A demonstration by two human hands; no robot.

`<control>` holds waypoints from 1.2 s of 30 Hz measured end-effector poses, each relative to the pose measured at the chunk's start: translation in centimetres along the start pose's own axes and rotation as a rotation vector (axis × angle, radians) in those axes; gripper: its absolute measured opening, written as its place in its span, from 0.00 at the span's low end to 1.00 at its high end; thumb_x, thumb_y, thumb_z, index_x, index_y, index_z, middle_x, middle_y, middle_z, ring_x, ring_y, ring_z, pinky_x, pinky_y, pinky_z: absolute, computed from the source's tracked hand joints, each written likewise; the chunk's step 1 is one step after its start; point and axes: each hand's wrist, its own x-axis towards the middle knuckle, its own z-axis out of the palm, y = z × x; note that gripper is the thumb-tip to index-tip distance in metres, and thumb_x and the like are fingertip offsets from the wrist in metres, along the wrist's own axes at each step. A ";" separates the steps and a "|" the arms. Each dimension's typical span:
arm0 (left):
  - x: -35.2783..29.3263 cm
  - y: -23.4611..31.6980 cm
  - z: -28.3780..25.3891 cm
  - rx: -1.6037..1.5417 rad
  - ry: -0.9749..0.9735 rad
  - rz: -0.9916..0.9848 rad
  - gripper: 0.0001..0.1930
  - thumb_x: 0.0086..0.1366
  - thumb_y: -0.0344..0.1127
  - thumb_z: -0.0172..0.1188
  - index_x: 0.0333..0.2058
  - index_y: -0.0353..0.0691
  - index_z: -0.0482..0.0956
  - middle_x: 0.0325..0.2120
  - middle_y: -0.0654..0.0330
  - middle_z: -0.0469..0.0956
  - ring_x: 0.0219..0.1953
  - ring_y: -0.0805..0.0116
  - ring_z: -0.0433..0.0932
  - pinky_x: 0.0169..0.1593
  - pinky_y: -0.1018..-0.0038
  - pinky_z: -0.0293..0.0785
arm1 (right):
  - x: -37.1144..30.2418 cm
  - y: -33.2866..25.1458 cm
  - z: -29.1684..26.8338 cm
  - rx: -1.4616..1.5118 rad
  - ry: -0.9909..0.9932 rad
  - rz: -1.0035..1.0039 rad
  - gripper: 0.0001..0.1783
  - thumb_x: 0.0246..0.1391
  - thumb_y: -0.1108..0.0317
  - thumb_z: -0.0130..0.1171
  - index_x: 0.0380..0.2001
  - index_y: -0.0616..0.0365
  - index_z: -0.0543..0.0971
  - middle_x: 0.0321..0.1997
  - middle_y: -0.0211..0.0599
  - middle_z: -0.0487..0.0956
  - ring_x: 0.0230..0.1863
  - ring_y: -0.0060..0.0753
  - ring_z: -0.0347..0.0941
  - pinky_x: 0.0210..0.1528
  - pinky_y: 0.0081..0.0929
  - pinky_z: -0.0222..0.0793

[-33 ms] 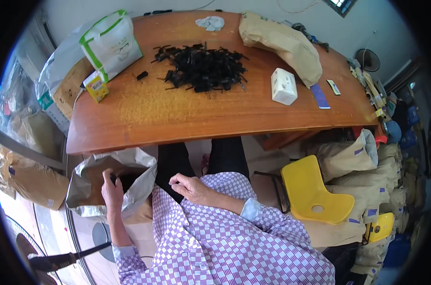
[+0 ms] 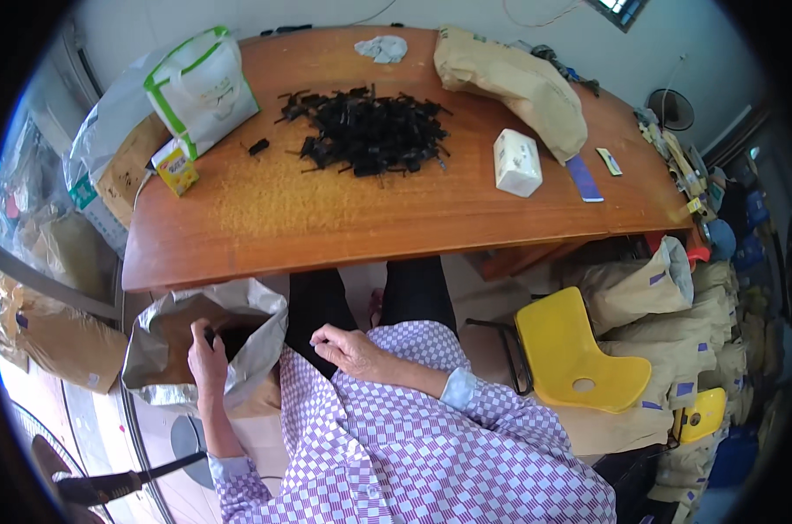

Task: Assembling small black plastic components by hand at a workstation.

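My left hand (image 2: 207,360) is over the opening of a silver-lined paper sack (image 2: 155,332) standing left of my legs. Its fingers are closed on a small black plastic part (image 2: 210,335). Dark contents show partly inside the sack. In front of my lap, my right hand (image 2: 354,351) has its fingers curled together at the thumb. A tiny pale glint shows at its fingertips, too small to name. On the wooden table (image 2: 396,218) lies a heap of black plastic parts (image 2: 374,131) with thin stems, and one loose black part (image 2: 258,147) sits left of it.
A white-green bag (image 2: 205,92) and yellow box (image 2: 176,172) stand at the table's left. Toward the right are a tissue pack (image 2: 517,163) and large paper sack (image 2: 518,83). Beside me on the right is a yellow chair (image 2: 570,349), with several filled sacks (image 2: 658,332) behind it.
The view has shifted very slightly. Both hands keep nearly the same place and grip.
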 end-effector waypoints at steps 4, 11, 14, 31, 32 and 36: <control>-0.2 0.4 0.6 0.050 -0.115 -0.019 0.17 0.57 0.28 0.52 0.46 0.45 0.66 0.30 0.42 0.76 0.35 0.40 0.75 0.38 0.53 0.69 | 0.1 0.2 -0.3 -0.012 -0.013 0.078 0.14 0.60 0.61 0.51 0.42 0.61 0.71 0.34 0.51 0.79 0.37 0.43 0.78 0.37 0.31 0.71; -0.3 -1.3 1.3 0.137 -0.228 0.018 0.17 0.58 0.27 0.51 0.47 0.44 0.65 0.33 0.43 0.77 0.38 0.41 0.75 0.41 0.54 0.69 | 0.3 0.5 0.4 0.005 -0.012 0.033 0.14 0.59 0.61 0.52 0.38 0.63 0.71 0.29 0.50 0.78 0.32 0.42 0.77 0.33 0.33 0.69; -0.6 -2.3 2.2 0.122 -0.218 0.099 0.17 0.57 0.26 0.51 0.47 0.43 0.65 0.33 0.44 0.77 0.37 0.42 0.75 0.40 0.54 0.69 | 0.3 1.8 0.5 -0.024 0.009 -0.065 0.13 0.59 0.62 0.51 0.38 0.63 0.71 0.30 0.49 0.78 0.32 0.41 0.77 0.34 0.32 0.69; -0.3 -1.3 2.3 0.150 -0.240 0.109 0.14 0.58 0.33 0.54 0.45 0.45 0.70 0.29 0.45 0.78 0.33 0.42 0.77 0.37 0.53 0.71 | 0.8 3.0 0.3 -0.032 0.017 -0.069 0.13 0.59 0.61 0.52 0.38 0.62 0.73 0.30 0.47 0.78 0.33 0.39 0.77 0.35 0.31 0.71; -0.3 -0.6 2.1 0.150 -0.273 0.106 0.14 0.58 0.34 0.54 0.44 0.44 0.70 0.29 0.44 0.78 0.33 0.42 0.77 0.37 0.52 0.71 | 0.6 2.9 0.2 -0.047 0.020 -0.063 0.14 0.59 0.61 0.52 0.38 0.62 0.73 0.30 0.47 0.78 0.33 0.39 0.77 0.35 0.31 0.71; -0.6 0.9 1.6 -0.021 -0.300 0.167 0.12 0.62 0.42 0.51 0.37 0.41 0.75 0.27 0.42 0.77 0.33 0.41 0.76 0.36 0.52 0.69 | 0.4 2.1 -0.1 -0.076 -0.004 -0.029 0.13 0.59 0.61 0.52 0.36 0.62 0.73 0.28 0.44 0.78 0.30 0.38 0.76 0.32 0.31 0.69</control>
